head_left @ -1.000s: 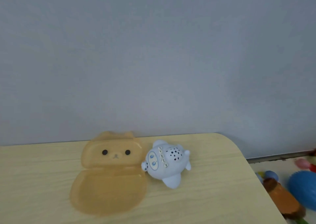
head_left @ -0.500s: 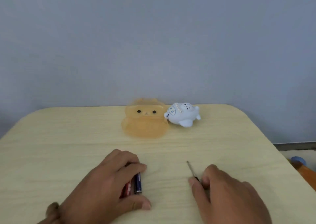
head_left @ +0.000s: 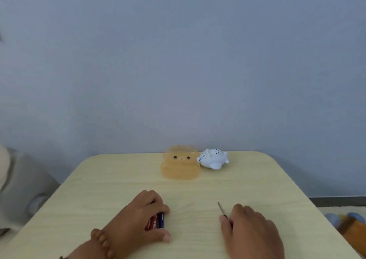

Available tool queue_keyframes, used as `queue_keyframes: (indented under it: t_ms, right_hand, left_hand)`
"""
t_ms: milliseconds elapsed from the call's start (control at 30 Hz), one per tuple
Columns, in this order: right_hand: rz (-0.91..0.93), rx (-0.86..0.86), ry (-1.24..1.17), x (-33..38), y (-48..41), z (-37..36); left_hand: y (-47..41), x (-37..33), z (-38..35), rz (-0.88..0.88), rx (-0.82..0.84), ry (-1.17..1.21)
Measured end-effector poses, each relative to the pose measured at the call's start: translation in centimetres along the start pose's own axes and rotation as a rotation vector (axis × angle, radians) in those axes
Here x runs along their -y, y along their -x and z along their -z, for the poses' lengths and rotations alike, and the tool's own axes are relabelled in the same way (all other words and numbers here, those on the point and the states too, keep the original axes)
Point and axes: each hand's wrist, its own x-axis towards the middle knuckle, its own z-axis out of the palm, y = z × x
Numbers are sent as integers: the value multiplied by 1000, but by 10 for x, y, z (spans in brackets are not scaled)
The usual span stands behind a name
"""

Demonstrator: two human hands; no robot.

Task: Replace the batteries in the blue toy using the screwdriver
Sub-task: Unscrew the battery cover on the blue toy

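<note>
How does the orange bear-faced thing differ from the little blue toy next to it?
The orange bear-faced case is see-through amber; the blue toy is solid pale blue with dark dots on top. The case is the wider and bulkier of the two. The case faces the camera squarely, while the toy points its face sideways towards the case. Both sit at the far edge of the table, close together, away from both hands.

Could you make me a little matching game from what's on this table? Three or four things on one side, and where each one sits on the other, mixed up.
Things:
1. blue toy
2. orange bear-faced case
3. batteries
4. screwdriver

Places:
A. under the left hand
B. far edge of the table, rightmost of the pair there
C. handle under the right hand, shaft poking out
D. far edge, just left of the toy

Pairs: 1-B, 2-D, 3-A, 4-C
</note>
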Motion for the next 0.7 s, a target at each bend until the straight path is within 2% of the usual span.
queue_keyframes:
  t_ms: [300,433,500,567,700]
  right_hand:
    - [-10,37,-1,-2,-2,1]
    - [-29,-64,-152,-12,-16,21]
    - [41,-148,-242,-24,-45,30]
    - [137,-157,-331,-30,-82,36]
    - [253,-24,-390,-36,-157,33]
  left_hand:
    - [1,-1,-1,31,-1,1]
    - [-1,-1,0,34,-6,7]
    - [-2,-1,-2,37,14,-14]
    - [-2,0,-2,39,19,-14]
    - [-2,1,1,44,27,-8]
